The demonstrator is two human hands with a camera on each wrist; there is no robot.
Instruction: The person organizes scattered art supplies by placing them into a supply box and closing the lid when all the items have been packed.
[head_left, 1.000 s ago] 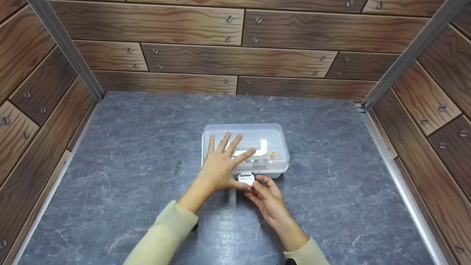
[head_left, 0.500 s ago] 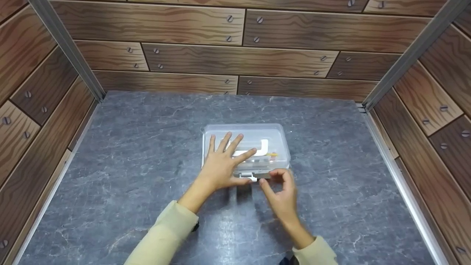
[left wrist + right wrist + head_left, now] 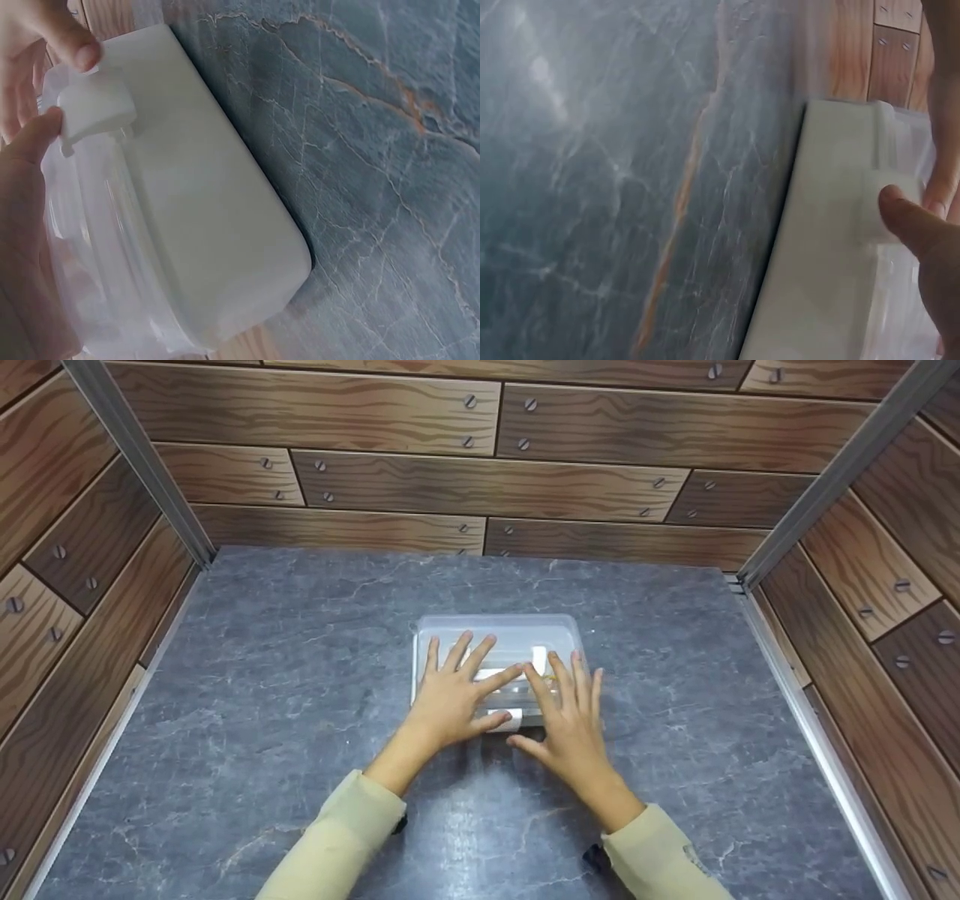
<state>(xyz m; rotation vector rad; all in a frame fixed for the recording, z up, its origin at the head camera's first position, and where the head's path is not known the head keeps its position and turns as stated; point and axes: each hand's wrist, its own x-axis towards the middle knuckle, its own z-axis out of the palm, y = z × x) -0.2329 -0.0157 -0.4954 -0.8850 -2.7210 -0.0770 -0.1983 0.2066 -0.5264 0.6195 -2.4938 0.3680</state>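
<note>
A white plastic box (image 3: 202, 165) with a clear lid (image 3: 502, 624) sits on the table, lid down over it. My left hand (image 3: 446, 701) rests spread over the lid's left half, its thumb at the white latch (image 3: 513, 721) on the box's front. In the left wrist view the latch juts out from the front wall. My right hand (image 3: 574, 735) is over the lid's right side with fingers straight and spread, thumb near the latch. Its index fingertip comes right beside the left index fingertip. Part of a white handle (image 3: 539, 656) shows between the hands.
Blurred small contents show through the clear lid. The grey marbled table (image 3: 300, 660) surrounds the box. Wood-patterned walls (image 3: 390, 480) stand at the back and both sides, with metal posts (image 3: 142, 472) at the corners.
My right hand has let go of the latch, moved right and then forward, and straightened its fingers over the lid. My left hand has stayed in place on the lid.
</note>
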